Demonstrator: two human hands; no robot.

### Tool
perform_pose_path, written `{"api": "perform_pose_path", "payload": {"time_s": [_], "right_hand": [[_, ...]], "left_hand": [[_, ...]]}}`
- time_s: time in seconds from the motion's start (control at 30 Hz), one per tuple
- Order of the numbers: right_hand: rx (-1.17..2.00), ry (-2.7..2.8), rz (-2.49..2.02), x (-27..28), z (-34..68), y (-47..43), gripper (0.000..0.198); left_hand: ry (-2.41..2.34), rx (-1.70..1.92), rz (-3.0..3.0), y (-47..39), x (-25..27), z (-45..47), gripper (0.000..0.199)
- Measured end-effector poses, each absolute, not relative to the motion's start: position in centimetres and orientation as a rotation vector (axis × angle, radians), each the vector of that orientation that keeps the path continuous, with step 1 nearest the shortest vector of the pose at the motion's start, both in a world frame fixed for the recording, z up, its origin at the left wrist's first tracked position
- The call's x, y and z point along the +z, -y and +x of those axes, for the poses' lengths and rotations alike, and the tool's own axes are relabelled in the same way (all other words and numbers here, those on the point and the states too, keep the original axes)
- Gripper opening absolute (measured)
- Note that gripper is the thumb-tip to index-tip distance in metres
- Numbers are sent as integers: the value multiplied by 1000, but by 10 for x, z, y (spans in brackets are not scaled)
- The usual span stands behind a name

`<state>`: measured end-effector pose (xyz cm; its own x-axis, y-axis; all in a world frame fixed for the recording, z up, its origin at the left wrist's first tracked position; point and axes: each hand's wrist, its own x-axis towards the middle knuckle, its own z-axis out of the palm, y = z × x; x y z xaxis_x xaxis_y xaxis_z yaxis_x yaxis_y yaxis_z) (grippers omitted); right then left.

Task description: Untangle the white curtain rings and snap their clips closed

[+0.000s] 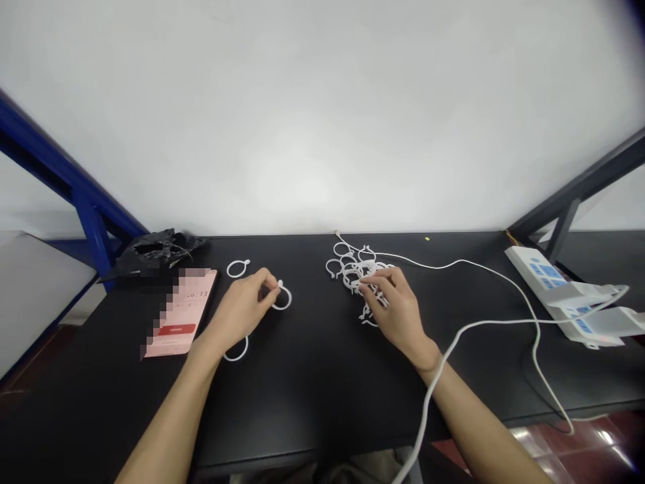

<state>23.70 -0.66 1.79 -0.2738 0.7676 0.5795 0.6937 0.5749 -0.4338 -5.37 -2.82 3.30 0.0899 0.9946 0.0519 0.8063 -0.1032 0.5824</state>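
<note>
My left hand (246,304) pinches a thin white plastic ring (289,300) with a small tab, its thumb and forefinger closed at the tab. One similar white ring (236,271) lies on the black table beyond that hand. Another white ring (245,349) lies nearer to me, partly hidden by my left wrist. On the right, a loose pile of several white rings (351,272) spreads over the tabletop. My right hand (398,309) is at the pile's near right side, fingertips drawn together on a white ring there; the fingers cover part of the pile.
A phone (176,329) with a pink screen lies at left, before a crumpled black plastic bag (151,250). A white power strip (541,279) with plugs sits at right. White cables (478,327) cross the table (312,396) and pass over my right forearm. A wall stands behind.
</note>
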Motion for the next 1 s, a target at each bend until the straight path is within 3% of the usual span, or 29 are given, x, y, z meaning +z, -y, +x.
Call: {"api": "perform_pose_path", "payload": {"time_s": [0.17, 0.3, 0.5, 0.63, 0.83, 1.0], "right_hand": [[455, 2181, -1028, 19, 216, 26, 25], [800, 2131, -993, 23, 205, 34, 17], [1532, 1788, -1026, 30, 206, 32, 28], [1920, 1754, -885, 35, 207, 34, 35], [1986, 1833, -786, 38, 208, 37, 41], [1774, 1850, -821, 37, 212, 33, 39]], "left_hand": [[-1547, 743, 1873, 38, 35, -17, 17], [-1305, 800, 1729, 43, 32, -2, 19], [-1074, 739, 1357, 44, 32, -2, 26], [-865, 539, 1427, 48, 33, 1, 50], [-724, 527, 1457, 53, 24, 10, 73], [-771, 643, 1515, 49, 30, 5, 70]]}}
